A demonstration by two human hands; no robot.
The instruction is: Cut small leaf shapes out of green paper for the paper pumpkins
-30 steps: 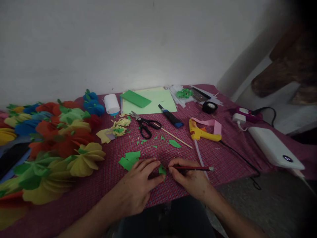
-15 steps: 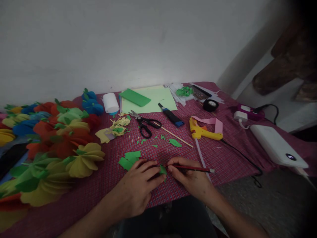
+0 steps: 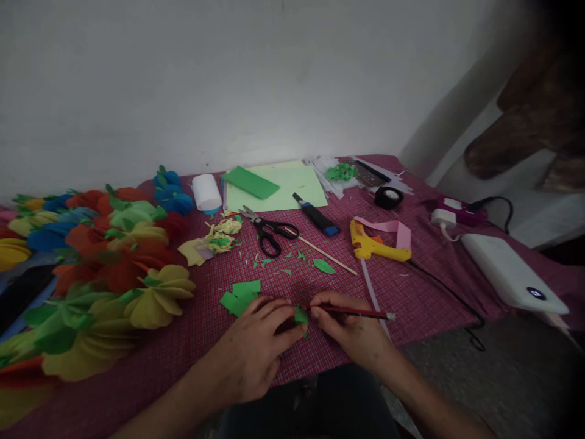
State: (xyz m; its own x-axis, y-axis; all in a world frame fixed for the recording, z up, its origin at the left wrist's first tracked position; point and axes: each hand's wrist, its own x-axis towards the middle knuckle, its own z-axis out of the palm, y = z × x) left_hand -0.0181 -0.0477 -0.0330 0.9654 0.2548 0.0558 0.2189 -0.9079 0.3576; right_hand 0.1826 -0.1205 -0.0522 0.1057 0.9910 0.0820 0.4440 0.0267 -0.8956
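Observation:
Near the front edge of the table, my left hand is closed on a small green paper piece, pinched between thumb and fingers. My right hand grips a dark red pencil, which lies nearly level with its back end pointing right. The pencil's front end is at the green piece; whether it touches is too small to tell. Just beyond my left hand lie cut green paper strips. A green paper leaf and several green scraps rest on the checked cloth past my hands.
Black scissors, a utility knife and a thin wooden stick lie beyond my hands. A yellow glue gun with its cord is at right, near a white power bank. Colourful paper flowers crowd the left side.
Both hands stay almost in place, still holding the green piece and the pencil. The whole view has shifted very slightly.

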